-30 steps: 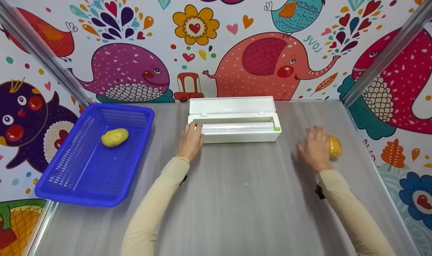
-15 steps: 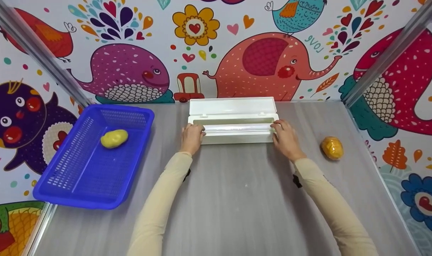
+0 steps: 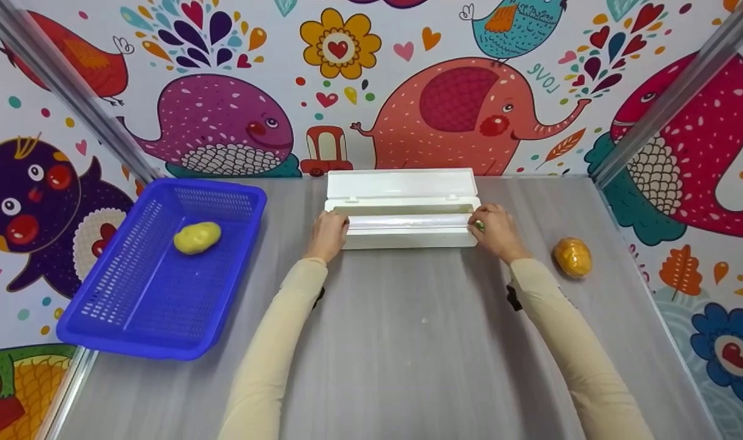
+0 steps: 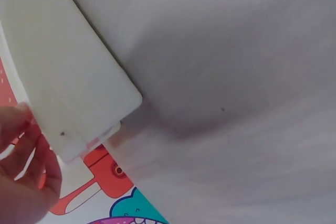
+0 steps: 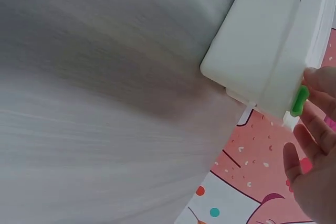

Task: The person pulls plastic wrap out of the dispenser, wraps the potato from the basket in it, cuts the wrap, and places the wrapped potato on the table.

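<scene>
The film roll (image 3: pixel 402 222) looks light, slippery and clingy, likely best taken by both ends; left hand (image 3: pixel 328 235) and right hand (image 3: pixel 498 232) seemingly pinch there, inside the white box (image 3: pixel 408 241).

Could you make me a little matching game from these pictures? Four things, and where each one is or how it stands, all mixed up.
Things:
1. white box
2. pale yellow potato
3. green tab
4. shiny orange-yellow lump

Places and states:
A. on the grey table, beyond the right sleeve
B. beside the fingertips of the right hand
C. with its lid open
D. inside the blue basket

Pairs: 1-C, 2-D, 3-B, 4-A
</scene>
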Demonstrator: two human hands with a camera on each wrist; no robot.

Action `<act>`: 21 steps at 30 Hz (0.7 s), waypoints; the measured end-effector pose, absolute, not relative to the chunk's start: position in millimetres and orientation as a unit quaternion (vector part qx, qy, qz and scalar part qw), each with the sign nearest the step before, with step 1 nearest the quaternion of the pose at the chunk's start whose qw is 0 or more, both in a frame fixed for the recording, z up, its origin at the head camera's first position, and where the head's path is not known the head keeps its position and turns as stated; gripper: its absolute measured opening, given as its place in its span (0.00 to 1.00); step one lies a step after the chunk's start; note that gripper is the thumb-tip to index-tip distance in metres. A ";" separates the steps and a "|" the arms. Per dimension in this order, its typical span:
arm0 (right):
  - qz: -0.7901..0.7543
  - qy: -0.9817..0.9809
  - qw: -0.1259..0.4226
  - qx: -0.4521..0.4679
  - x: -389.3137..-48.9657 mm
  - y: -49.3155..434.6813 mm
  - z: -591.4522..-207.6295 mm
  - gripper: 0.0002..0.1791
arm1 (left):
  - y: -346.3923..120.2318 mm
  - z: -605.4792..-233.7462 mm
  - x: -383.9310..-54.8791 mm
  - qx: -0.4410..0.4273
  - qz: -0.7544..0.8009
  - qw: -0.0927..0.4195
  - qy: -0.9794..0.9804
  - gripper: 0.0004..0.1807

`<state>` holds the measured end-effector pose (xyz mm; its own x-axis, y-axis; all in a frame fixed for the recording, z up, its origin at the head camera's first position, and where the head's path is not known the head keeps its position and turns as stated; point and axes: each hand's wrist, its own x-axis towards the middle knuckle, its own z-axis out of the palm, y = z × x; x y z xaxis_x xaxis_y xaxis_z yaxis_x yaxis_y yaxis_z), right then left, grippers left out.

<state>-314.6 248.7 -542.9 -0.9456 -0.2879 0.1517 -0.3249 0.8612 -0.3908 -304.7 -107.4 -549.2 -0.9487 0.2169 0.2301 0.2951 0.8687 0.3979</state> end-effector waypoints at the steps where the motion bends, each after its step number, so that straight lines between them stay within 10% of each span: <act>1: 0.213 -0.963 0.041 0.158 -315.5 248.8 -542.7 0.06 | -108.0 -549.7 -305.8 -0.136 -0.223 0.093 -0.961 0.06; 21: 0.289 -0.941 0.011 0.176 -323.9 254.1 -545.1 0.06 | -112.8 -548.2 -314.6 -0.144 -0.334 0.110 -0.925 0.04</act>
<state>-323.9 254.1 -545.1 -0.9381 -0.3240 0.1222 -0.3367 0.7711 -0.5404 -314.6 -112.8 -548.2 -0.9342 0.1935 0.2997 0.3404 0.7351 0.5862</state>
